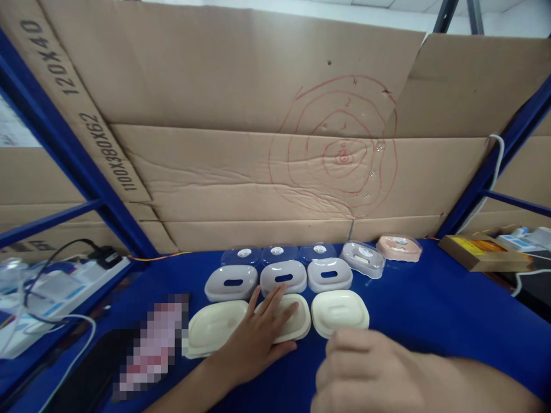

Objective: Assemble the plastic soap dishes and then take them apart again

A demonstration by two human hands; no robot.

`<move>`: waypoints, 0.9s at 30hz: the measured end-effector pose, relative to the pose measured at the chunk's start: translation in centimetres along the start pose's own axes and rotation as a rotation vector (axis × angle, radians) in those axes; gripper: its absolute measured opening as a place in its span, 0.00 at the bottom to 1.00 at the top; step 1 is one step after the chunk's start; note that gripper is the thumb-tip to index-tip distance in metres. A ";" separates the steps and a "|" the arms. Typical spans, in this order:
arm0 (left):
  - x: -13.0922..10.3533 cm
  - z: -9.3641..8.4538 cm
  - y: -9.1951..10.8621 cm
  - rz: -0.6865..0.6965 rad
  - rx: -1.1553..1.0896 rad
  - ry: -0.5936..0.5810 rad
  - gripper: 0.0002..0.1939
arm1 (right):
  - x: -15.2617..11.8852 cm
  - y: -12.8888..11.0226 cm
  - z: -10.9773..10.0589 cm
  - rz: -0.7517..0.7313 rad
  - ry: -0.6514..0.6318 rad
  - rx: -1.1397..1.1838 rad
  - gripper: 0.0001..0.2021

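Left hand (258,338) flat, fingers (275,304) spread and pressed palm-down on middle cream oval plastic soap-dish tray (297,324), gripping nothing; fingertips reaching tray's far edge, just short of middle grey oval plastic dish with slot (283,276). Right hand (365,373) close to camera, blurred, fingers curled in loosely; cannot tell if anything held. Knuckles just beside near edge of right cream oval tray (340,311), contact unclear.

Left cream oval tray (215,327) beside covered one, near touching. Behind cream row: left grey slotted dish (231,283) and right grey slotted dish (329,275) flanking middle one, all side by side. Behind those, three clear plastic lids with round stickers (276,253) in a row. Further right, grey dish under clear lid (362,258), tilted, then pink dish under clear lid (399,248).

All on blue table surface (430,310). Corrugated cardboard wall with red scribbled rings (340,155) behind. Flat brown cardboard box (482,252) far right. White power strip with black plug (103,261) far left. Pixelated patch lower left, contents unreadable.
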State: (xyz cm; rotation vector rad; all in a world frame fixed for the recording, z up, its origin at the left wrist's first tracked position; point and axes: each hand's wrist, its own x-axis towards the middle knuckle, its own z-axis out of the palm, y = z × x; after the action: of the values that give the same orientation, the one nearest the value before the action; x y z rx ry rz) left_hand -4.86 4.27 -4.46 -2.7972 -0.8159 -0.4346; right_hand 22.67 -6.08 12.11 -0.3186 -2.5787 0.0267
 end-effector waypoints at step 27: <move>1.9 -3.5 2.4 0.183 -0.238 -0.151 0.32 | -19.5 17.7 3.8 1.257 0.036 -0.433 0.41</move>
State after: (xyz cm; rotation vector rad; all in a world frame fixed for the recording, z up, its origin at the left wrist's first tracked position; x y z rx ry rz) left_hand -2.80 2.25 -0.84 -3.1223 -0.5601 -0.3115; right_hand 40.73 6.75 -2.56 -1.9719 -1.9066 -0.0828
